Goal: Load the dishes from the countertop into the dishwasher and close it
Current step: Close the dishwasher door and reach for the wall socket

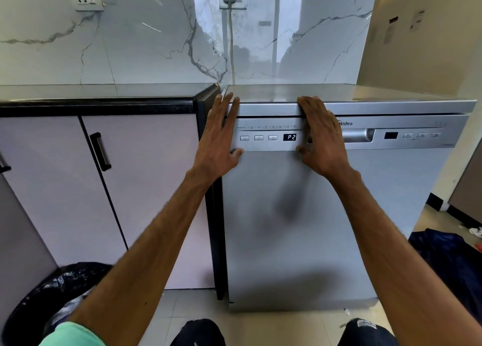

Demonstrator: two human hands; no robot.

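Observation:
The silver dishwasher point(294, 215) stands with its door upright against the body, only a thin dark gap showing under the top edge. Its display point(289, 137) reads P2. My left hand point(217, 142) lies flat with straight fingers on the door's upper left corner, the fingertips reaching the top edge. My right hand point(322, 137) presses flat on the control panel just left of the recessed handle point(357, 135), fingers over the top edge. The countertop point(104, 91) to the left carries no dishes in view.
Pale cabinet doors point(140, 189) with black handles stand to the left of the dishwasher. A black bin bag point(52, 293) sits on the floor at lower left. Dark blue cloth point(448, 254) lies on the floor at right. A cord point(231, 45) hangs from a wall socket behind.

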